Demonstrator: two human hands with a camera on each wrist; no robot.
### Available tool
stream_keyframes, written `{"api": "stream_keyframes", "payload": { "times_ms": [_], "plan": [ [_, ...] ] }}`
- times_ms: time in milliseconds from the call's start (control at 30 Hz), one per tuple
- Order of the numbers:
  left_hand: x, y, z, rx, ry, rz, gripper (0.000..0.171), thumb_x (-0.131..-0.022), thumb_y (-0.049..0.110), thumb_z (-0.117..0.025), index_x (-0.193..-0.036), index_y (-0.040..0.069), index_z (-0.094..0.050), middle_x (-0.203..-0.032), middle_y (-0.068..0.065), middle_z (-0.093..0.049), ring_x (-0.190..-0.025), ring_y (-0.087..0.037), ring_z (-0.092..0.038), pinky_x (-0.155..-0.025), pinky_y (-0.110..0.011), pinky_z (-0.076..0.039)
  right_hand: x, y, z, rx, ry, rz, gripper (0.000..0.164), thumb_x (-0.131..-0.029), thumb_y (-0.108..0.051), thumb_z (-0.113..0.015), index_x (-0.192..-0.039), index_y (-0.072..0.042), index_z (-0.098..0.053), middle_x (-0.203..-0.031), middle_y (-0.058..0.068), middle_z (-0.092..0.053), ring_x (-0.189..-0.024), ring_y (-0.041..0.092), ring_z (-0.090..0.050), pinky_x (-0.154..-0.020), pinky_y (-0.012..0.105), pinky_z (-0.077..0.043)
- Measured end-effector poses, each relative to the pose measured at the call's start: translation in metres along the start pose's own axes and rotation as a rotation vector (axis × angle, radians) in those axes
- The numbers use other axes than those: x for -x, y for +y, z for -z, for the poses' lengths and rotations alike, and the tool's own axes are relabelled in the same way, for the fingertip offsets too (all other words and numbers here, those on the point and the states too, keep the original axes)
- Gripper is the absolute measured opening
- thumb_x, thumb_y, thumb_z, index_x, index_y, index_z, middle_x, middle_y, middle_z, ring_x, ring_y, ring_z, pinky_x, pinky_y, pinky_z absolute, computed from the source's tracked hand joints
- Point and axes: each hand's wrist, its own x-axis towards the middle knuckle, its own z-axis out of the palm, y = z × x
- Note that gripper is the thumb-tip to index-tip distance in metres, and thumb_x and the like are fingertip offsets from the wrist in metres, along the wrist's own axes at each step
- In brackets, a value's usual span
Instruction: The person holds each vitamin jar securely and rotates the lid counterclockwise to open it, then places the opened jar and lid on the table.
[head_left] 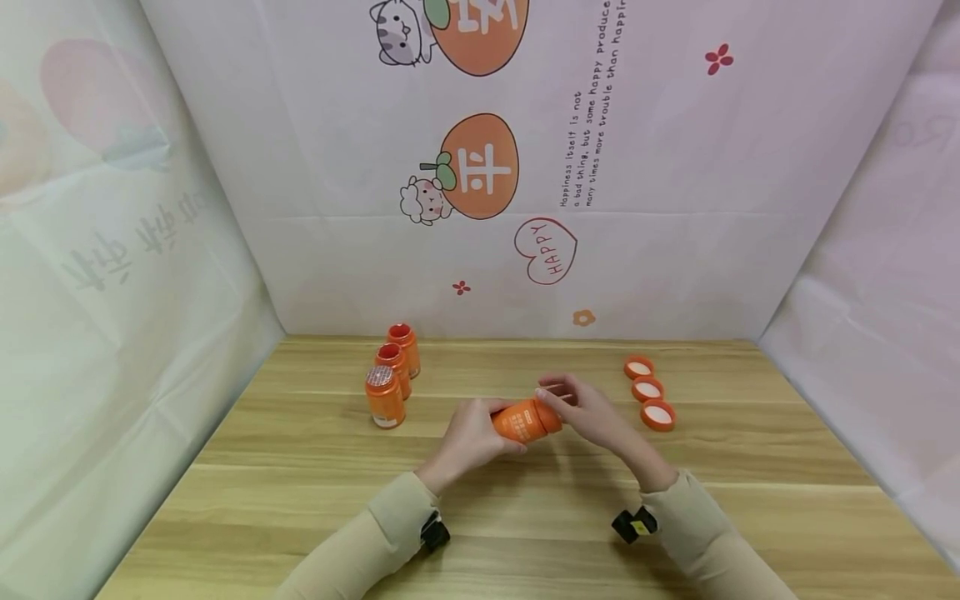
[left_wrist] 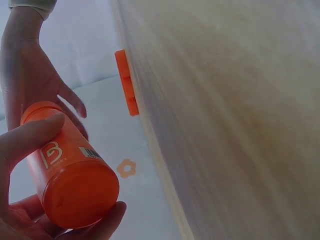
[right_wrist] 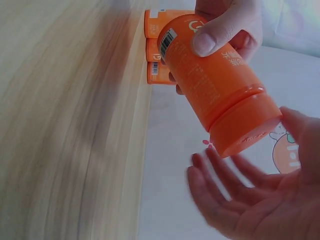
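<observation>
An orange plastic bottle (head_left: 516,423) is held tilted above the table, its capped end toward the right. My left hand (head_left: 468,437) grips the bottle body, thumb on one side and fingers round the other. At the cap (right_wrist: 245,127) is my right hand (head_left: 592,412); in the right wrist view its thumb touches the cap's edge while the other fingers are spread out, apart from it. The bottle's round base (left_wrist: 82,195) faces the left wrist camera.
Three open orange bottles stand in a row at the back left; the front one (head_left: 386,400) has a silvery patterned top. Three orange caps lie at the back right, white insides up, the nearest cap (head_left: 657,415) in front. A printed white sheet (head_left: 660,250) rises behind the wooden table (head_left: 525,533).
</observation>
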Motion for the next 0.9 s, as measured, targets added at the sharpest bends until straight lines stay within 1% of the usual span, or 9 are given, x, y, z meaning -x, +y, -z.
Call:
{"api": "stream_keyframes", "payload": {
  "times_ms": [67,167,233,300,433,600,733,900],
  "plan": [
    [0.0,0.0003,-0.0009,-0.008,0.003,-0.004,0.052,-0.06,0.02,-0.088,-0.109,0.013,-0.071,-0.094,0.003,-0.07,-0.077,-0.009,-0.058,-0.067,-0.025,-0.047,0.0004,-0.0015,-0.0006,0.007,-0.017,-0.053,0.052,-0.093,-0.048,-0.053,-0.127,-0.01,-0.054,-0.122,0.014,-0.06,-0.105,0.027,-0.06,-0.079,0.037,-0.054],
    [0.0,0.0,-0.0021,-0.007,0.004,-0.002,0.052,-0.059,0.02,-0.088,-0.108,0.013,-0.071,-0.093,0.003,-0.07,-0.076,-0.008,-0.057,-0.066,-0.024,-0.046,0.0013,-0.0028,-0.0012,0.014,-0.037,-0.119,0.055,-0.093,-0.051,-0.052,-0.126,-0.007,-0.054,-0.117,0.014,-0.06,-0.096,0.023,-0.06,-0.076,0.038,-0.055],
    [0.0001,0.0002,-0.0022,-0.003,0.006,0.007,0.052,-0.06,0.02,-0.088,-0.109,0.013,-0.071,-0.093,0.003,-0.07,-0.076,-0.008,-0.057,-0.066,-0.024,-0.047,0.0017,-0.0035,-0.0013,0.003,-0.042,-0.151,0.057,-0.092,-0.051,-0.052,-0.125,-0.006,-0.054,-0.112,0.014,-0.06,-0.089,0.02,-0.06,-0.075,0.039,-0.055],
    [-0.0001,-0.0001,-0.0018,0.004,0.007,0.015,0.053,-0.06,0.019,-0.088,-0.109,0.013,-0.07,-0.094,0.002,-0.07,-0.077,-0.009,-0.058,-0.067,-0.025,-0.047,0.0023,-0.0038,-0.001,0.001,-0.048,-0.165,0.059,-0.092,-0.053,-0.052,-0.125,-0.003,-0.054,-0.109,0.015,-0.06,-0.084,0.019,-0.06,-0.073,0.039,-0.055],
    [-0.0007,-0.0009,-0.0006,0.009,0.011,0.031,0.055,-0.06,0.018,-0.088,-0.111,0.014,-0.07,-0.096,0.002,-0.07,-0.079,-0.01,-0.058,-0.069,-0.026,-0.047,0.0035,-0.0051,0.0006,-0.008,-0.058,-0.169,0.064,-0.091,-0.054,-0.053,-0.123,0.001,-0.054,-0.108,0.016,-0.06,-0.083,0.018,-0.061,-0.071,0.038,-0.056],
    [-0.0009,-0.0021,0.0006,-0.004,0.009,0.032,0.055,-0.06,0.019,-0.088,-0.112,0.015,-0.07,-0.097,0.003,-0.07,-0.08,-0.01,-0.058,-0.07,-0.026,-0.047,0.0042,-0.0057,0.0024,-0.028,-0.069,-0.159,0.062,-0.09,-0.052,-0.056,-0.122,0.002,-0.054,-0.107,0.017,-0.06,-0.083,0.019,-0.062,-0.07,0.039,-0.056],
    [-0.0008,-0.0026,0.0016,-0.005,0.006,0.028,0.054,-0.061,0.019,-0.088,-0.112,0.014,-0.07,-0.097,0.002,-0.07,-0.081,-0.011,-0.058,-0.071,-0.029,-0.047,0.0038,-0.005,0.0037,-0.054,-0.082,-0.146,0.06,-0.09,-0.048,-0.058,-0.123,0.002,-0.053,-0.108,0.017,-0.059,-0.086,0.019,-0.062,-0.072,0.038,-0.056],
    [-0.0008,-0.0022,0.0024,-0.004,-0.001,0.033,0.055,-0.061,0.018,-0.088,-0.112,0.014,-0.07,-0.098,0.001,-0.07,-0.083,-0.011,-0.059,-0.073,-0.029,-0.048,0.0043,-0.0032,0.0061,-0.09,-0.109,-0.125,0.056,-0.09,-0.043,-0.061,-0.125,0.0,-0.051,-0.115,0.019,-0.058,-0.094,0.021,-0.061,-0.075,0.039,-0.056]
  ]
}}
